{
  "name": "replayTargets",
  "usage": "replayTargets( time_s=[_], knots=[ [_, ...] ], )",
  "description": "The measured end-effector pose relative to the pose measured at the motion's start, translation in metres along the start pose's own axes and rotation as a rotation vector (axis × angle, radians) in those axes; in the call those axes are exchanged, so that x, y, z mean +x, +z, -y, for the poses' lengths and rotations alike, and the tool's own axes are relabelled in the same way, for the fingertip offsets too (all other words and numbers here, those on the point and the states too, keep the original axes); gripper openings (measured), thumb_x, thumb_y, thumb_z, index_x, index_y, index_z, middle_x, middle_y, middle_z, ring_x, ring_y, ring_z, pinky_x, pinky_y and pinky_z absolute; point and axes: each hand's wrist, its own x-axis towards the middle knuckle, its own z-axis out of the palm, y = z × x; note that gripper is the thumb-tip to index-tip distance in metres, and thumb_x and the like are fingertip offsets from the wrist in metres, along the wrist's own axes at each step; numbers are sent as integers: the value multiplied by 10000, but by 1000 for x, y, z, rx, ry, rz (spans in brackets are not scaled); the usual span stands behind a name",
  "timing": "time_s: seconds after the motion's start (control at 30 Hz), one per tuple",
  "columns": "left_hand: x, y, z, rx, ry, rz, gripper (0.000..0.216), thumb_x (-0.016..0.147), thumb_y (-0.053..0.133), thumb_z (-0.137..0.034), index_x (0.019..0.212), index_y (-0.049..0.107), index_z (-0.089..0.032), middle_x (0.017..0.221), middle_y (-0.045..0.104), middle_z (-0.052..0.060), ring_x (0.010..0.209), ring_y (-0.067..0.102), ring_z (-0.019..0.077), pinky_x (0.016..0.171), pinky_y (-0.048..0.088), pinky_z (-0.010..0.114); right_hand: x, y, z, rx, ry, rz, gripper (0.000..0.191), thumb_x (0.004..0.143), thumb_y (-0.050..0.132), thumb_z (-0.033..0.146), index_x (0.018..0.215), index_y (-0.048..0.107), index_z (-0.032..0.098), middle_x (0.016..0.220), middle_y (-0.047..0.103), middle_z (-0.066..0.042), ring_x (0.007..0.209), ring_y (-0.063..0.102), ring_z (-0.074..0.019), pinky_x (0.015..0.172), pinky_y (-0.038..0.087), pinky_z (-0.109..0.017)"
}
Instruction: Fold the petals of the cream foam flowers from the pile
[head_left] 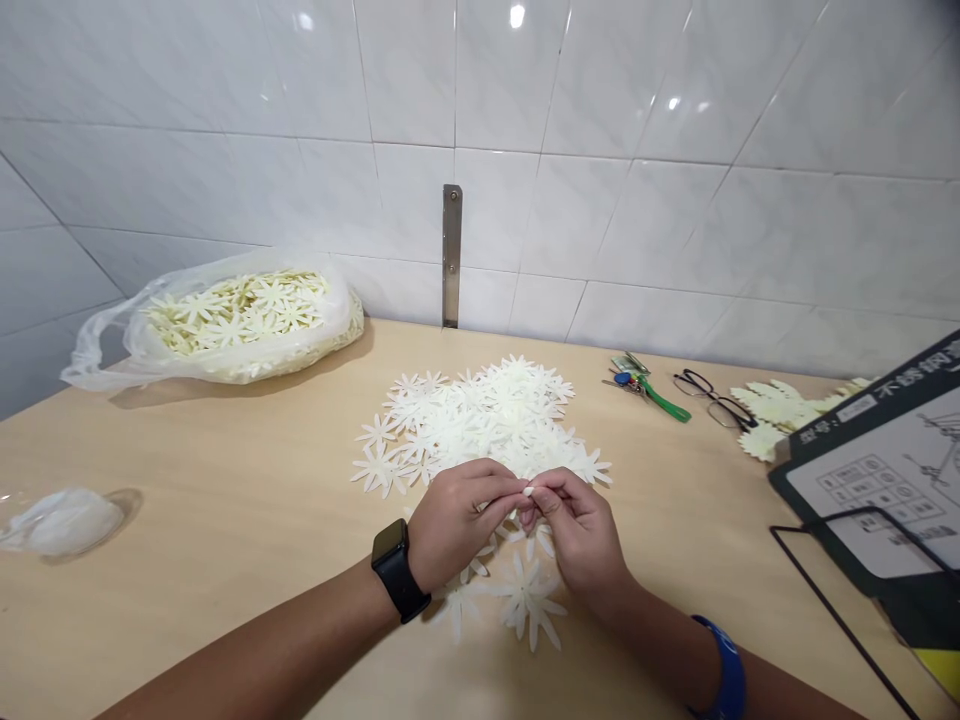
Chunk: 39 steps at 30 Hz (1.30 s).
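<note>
My left hand (461,520) and my right hand (574,525) meet over the wooden table (225,500), fingertips pinched together on a small white paper flower (528,491) held between them. A black watch sits on my left wrist, a blue band on my right. Just beyond my hands lies a spread pile of white paper flowers (484,420). A few loose flowers (525,595) lie on the table under my hands.
A clear plastic bag of flowers (240,315) sits at the back left. A small crumpled bag (60,522) lies at the left edge. Keys with a green tag (649,388), glasses (712,398), another flower heap (780,412) and a printed box (885,470) on a black wire stand are at the right.
</note>
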Motion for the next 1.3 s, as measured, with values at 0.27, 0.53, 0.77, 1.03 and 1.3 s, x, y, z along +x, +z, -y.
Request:
replayTargets(
  time_s=[0.27, 0.53, 0.77, 1.03, 1.3],
  knots=[
    [3, -1, -5, -7, -60, 1, 118, 859, 638, -183, 912, 743, -179, 842, 718, 37, 775, 655, 132, 717, 501, 225, 1, 1, 2, -5, 48, -4, 181, 930, 545, 315, 800, 604, 202, 637, 593, 15, 607, 576, -134, 608, 475, -252],
    [12, -11, -2, -20, -286, -102, 146, 869, 595, -216, 805, 720, -178, 812, 737, 21, 732, 664, 138, 674, 512, 228, 1, 1, 3, 9, 128, -139, 190, 898, 582, 364, 802, 584, 201, 682, 599, 13, 578, 575, -120, 578, 497, -240],
    [29, -61, 39, 468, -91, -452, 124, 864, 568, -188, 873, 692, -173, 941, 702, 56, 940, 623, 215, 891, 487, 372, 3, 0, 1, -3, 143, -196, 178, 902, 574, 347, 799, 582, 203, 663, 566, 21, 585, 562, -117, 564, 491, -225],
    [13, -20, 19, 354, -7, -17, 154, 905, 543, -201, 972, 678, -171, 1001, 676, 67, 954, 616, 196, 864, 505, 341, 0, 1, 2, -15, 139, -128, 174, 905, 571, 349, 815, 582, 201, 699, 582, 13, 584, 569, -121, 578, 492, -241],
    [4, -2, -4, 224, 67, -88, 114, 894, 589, -209, 959, 675, -172, 950, 648, 74, 873, 625, 164, 781, 519, 277, -1, 0, 2, -99, 69, -65, 195, 926, 538, 335, 786, 565, 202, 672, 551, 11, 625, 538, -134, 592, 460, -243]
  ],
)
